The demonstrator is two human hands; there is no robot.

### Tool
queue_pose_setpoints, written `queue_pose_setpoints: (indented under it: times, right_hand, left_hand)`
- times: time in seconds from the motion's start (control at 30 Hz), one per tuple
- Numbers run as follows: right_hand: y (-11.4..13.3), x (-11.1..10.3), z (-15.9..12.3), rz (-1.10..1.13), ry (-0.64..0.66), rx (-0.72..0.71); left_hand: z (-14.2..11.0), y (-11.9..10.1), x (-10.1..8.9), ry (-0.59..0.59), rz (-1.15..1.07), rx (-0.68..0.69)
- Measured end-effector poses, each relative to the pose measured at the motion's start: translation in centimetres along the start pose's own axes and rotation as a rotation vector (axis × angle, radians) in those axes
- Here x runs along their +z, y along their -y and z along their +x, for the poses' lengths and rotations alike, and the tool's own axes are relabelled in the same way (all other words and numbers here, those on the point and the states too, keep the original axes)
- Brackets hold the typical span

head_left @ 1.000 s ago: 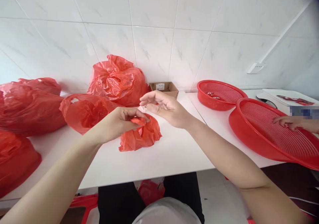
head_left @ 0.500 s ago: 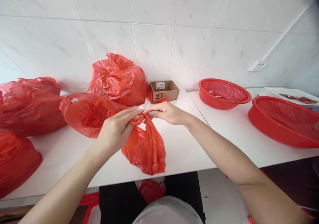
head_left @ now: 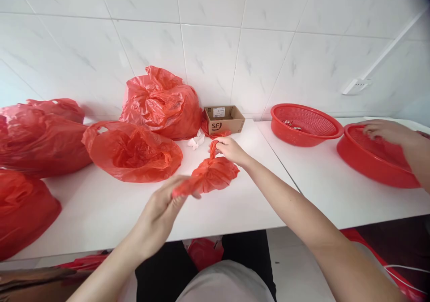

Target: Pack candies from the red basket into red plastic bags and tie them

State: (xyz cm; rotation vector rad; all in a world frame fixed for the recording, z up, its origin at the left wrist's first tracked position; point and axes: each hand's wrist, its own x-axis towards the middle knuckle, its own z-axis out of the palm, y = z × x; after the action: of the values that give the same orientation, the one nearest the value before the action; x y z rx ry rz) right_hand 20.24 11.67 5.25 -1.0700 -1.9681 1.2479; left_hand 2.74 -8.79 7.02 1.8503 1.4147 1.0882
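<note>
We see the small red bag (head_left: 217, 174) near the middle of the frame, stretched between both hands; whether its underside touches the table (head_left: 235, 212) we cannot tell, and its contents do not show. Our left hand (head_left: 157, 212) has its fingers closed around one gathered end, blurred and partly covered by the plastic. Our right hand (head_left: 231, 149) pinches a twisted strand of the same bag, the fingertips partly hidden from us.

Just behind, at upper centre, we read "SF" beside a curved line on the front of a cardboard box (head_left: 225, 125); the white label (head_left: 219, 112) inside it carries print too small for us to read. A crumpled white paper (head_left: 196, 140) lies near.

The frame's left edge cuts off a big bag (head_left: 40, 145) and, at lower left, another bag (head_left: 27, 217). The gaping bag (head_left: 110, 167) at left of centre shows us only folds inside. In the far basin (head_left: 302, 136), at right, a few small items are too tiny for us to name. Another person's hand (head_left: 386, 129) and forearm hide much of the near basin (head_left: 366, 163) at the right edge.
</note>
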Motion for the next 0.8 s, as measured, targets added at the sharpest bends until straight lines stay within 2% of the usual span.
queue_pose_setpoints:
  times: [0.07,0.13,0.17,0.23,0.33,0.4,0.5,0.57,0.67,0.8]
  right_hand:
    - [1.5,0.5,-1.3,0.158,0.104,-0.075]
    - [2.5,1.1,-2.6,0.281,0.29,-0.171]
    - [2.8,1.4,-3.2,0.299,0.37,-0.214]
    - [2.8,2.2,-4.1,0.292,0.427,-0.253]
    - [2.7,3.2,-4.9,0.384,0.347,-0.211]
    - [2.8,3.7,-5.1,0.494,0.314,-0.176]
    - [3.2,4.2,-5.0,0.633,0.3,-0.137]
    - [3.4,4.3,-4.8,0.694,0.256,-0.098]
    - [3.5,3.8,-4.6,0.729,0.194,-0.06]
    - [3.7,3.2,-4.6,0.671,0.241,-0.073]
  left_hand:
    - [1.7,0.1,-0.1,-0.101,-0.104,-0.076]
    - [3.3,0.5,0.2,-0.161,-0.185,-0.11]
    - [3.9,0.8,0.5,-0.177,-0.222,-0.114]
    - [4.7,1.6,1.1,-0.211,-0.283,-0.093]
    - [4.9,3.1,2.6,-0.236,-0.329,-0.045]
    - [4.6,4.0,3.9,-0.161,-0.289,-0.06]
    - [4.0,4.8,6.3,-0.01,-0.151,-0.163]
    - [3.8,5.1,7.4,0.037,-0.05,-0.234]
    - [3.8,5.2,7.8,0.036,0.13,-0.291]
    - [3.7,5.3,7.2,0.008,0.315,-0.308]
